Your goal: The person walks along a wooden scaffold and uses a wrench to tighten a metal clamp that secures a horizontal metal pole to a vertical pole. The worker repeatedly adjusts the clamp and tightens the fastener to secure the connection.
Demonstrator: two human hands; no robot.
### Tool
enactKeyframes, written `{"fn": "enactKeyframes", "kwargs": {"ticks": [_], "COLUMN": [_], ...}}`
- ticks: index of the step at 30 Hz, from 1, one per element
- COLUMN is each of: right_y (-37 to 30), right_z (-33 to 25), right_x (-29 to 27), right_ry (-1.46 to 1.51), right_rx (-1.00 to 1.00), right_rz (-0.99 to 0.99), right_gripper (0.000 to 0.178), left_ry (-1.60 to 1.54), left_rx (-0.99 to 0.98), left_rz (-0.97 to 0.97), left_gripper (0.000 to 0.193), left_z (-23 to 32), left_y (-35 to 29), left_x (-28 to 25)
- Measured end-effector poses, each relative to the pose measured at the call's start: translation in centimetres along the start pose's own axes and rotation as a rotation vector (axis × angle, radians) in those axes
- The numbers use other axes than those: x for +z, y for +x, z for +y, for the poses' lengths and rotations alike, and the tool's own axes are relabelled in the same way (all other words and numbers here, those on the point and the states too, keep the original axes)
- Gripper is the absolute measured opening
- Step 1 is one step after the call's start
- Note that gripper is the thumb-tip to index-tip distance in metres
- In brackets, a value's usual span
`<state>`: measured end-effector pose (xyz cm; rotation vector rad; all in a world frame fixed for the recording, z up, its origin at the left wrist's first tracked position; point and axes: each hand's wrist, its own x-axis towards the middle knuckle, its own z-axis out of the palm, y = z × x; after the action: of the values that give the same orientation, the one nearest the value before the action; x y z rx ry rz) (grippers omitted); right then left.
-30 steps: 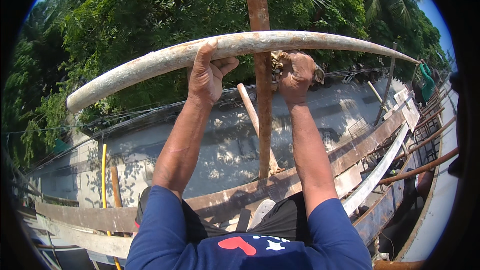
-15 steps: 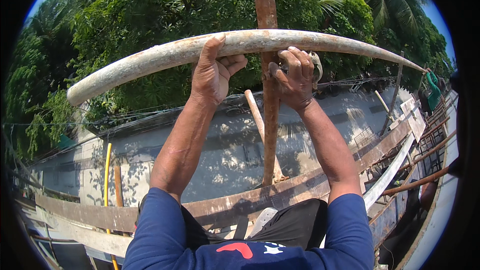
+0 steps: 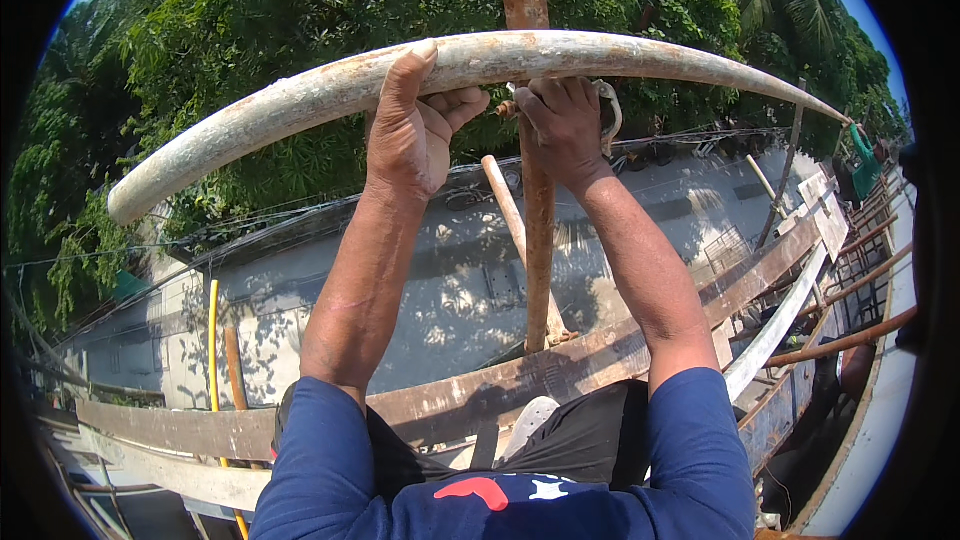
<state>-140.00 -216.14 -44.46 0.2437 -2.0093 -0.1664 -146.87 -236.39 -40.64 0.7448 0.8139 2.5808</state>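
A long, pale, scuffed metal pipe (image 3: 300, 120) lies crosswise in front of an upright rusty pole (image 3: 537, 230). My left hand (image 3: 412, 145) holds the pipe left of the pole, thumb over its near face and fingers curled below. Just under the crossing, my right hand (image 3: 565, 130) is closed at a metal scaffold clamp (image 3: 609, 120), covering much of it. A rusty bolt end (image 3: 507, 110) sticks out left of that hand. How the clamp sits on the pole is hidden by my fingers.
Below me runs a brown plank (image 3: 480, 408), with paved ground (image 3: 430, 290) beyond and lower down. A yellow pole (image 3: 214, 340) stands left. A person in green (image 3: 866, 162) is by the pipe's far right end. Rusty bars (image 3: 845, 343) line the right; trees (image 3: 300, 10) fill the back.
The pipe has risen slightly in view, its left end moving left and down. My right hand has shifted up and left, its fingers curling tighter at the clamp. The bolt end now shows.
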Motion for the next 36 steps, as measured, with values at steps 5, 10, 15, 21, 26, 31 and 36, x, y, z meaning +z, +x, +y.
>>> {"fn": "enactKeyframes", "kwargs": {"ticks": [5,10,15,21,26,31,36], "right_y": [-0.4,0.9,1.2,0.9,1.1,1.4,1.3], "right_z": [0.7,1.1,0.8,0.9,0.0,-0.1,-0.1], "right_x": [0.4,0.8,1.5,0.3,-0.8,-0.9,-0.8], "right_ry": [-0.037,0.087,0.038,0.073,0.107,0.147,0.118], "right_rx": [-0.034,0.065,0.165,0.128,0.188,0.188,0.167], "right_rz": [-0.064,0.019,0.092,0.151,0.137,0.128,0.143], "right_gripper": [0.033,0.024,0.026,0.016,0.02,0.018,0.019], "left_ry": [0.084,0.157,0.17,0.189,0.154,0.451,0.877], "left_rx": [0.023,0.046,0.059,-0.014,-0.105,-0.097,-0.29], "left_rz": [-0.065,0.039,0.079,0.036,0.056,-0.222,-0.253], "left_gripper": [0.041,0.043,0.047,0.067,0.07,0.075,0.057], "left_z": [0.8,-0.1,-1.5,-2.1,-3.9,-3.3,-3.9], "left_y": [-1.6,-4.4,-6.5,-8.8,-12.0,-11.5,-5.7], "left_x": [1.9,3.7,2.4,0.7,-1.0,-5.5,-9.3]}}
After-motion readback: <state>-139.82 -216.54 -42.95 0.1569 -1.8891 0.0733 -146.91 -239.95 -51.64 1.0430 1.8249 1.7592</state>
